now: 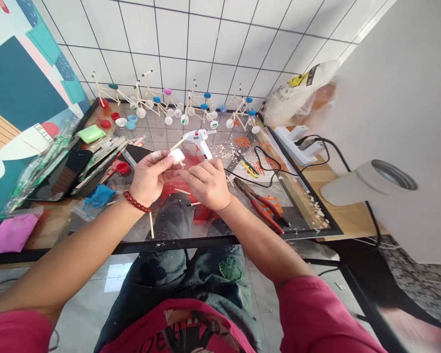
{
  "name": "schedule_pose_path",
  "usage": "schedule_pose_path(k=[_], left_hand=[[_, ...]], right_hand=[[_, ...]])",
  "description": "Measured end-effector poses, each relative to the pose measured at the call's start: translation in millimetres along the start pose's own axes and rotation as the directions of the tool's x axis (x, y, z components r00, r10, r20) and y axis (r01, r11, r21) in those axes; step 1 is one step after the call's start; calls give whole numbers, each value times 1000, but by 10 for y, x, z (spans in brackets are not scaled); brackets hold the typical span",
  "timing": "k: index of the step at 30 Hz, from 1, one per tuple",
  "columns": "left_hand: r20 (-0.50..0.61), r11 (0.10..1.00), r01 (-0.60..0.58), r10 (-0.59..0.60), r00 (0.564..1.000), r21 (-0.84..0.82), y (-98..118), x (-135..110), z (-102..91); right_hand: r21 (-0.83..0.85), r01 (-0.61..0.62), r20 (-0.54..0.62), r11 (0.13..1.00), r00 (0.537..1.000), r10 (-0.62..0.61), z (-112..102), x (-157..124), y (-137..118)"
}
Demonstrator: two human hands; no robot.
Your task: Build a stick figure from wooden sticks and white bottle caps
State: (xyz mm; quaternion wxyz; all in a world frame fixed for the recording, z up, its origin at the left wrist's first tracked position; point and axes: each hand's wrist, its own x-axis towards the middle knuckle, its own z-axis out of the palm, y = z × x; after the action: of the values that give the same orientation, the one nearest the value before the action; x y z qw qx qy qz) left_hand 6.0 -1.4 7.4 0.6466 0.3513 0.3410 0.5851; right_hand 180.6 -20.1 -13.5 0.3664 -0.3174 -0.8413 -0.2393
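Observation:
My left hand pinches a small white block-like lump between thumb and fingers; whether it is clay or a cap I cannot tell. A pale wooden stick slants up from beside the lump. Close against it is my right hand, its fingers pressed together at the lump's lower edge, and what they hold is hidden. Just beyond both hands lies a white glue gun. Below the left wrist, a loose stick rests near the table's front edge.
Small stick-built bicycles with cap wheels line the back. Pliers, a yellow cutter and a black cable lie right, near a power strip. Left are a phone, stick bundles and blue clay.

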Motion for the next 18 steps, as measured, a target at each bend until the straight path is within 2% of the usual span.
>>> schedule_pose_path(k=[2, 8, 11, 14, 16, 17, 18], left_hand=[[12, 1000, -1, 1, 1000, -2, -8, -11, 2], [-3, 1000, 21, -21, 1000, -16, -18, -42, 9], [-14, 999, 39, -39, 999, -29, -17, -43, 20], [-30, 999, 42, -43, 999, -17, -2, -25, 10], [-31, 999, 34, -35, 999, -22, 14, -4, -13], [-28, 999, 28, -28, 999, -30, 23, 7, -27], [-24, 999, 23, -24, 999, -37, 32, 16, -41]], right_hand=[[-12, 6, 33, 1000, 999, -5, -12, 16, -22], [-35, -74, 130, 997, 988, 78, -14, 29, -67], [-34, -13, 119, 999, 993, 17, -33, 19, -79], [29, 53, 54, 998, 997, -54, -66, 5, -66], [137, -42, 8, 990, 999, 41, -72, -9, -29], [211, -152, -9, 966, 987, 158, -63, -16, -2], [296, -276, -12, 914, 956, 293, -46, -24, 28]])
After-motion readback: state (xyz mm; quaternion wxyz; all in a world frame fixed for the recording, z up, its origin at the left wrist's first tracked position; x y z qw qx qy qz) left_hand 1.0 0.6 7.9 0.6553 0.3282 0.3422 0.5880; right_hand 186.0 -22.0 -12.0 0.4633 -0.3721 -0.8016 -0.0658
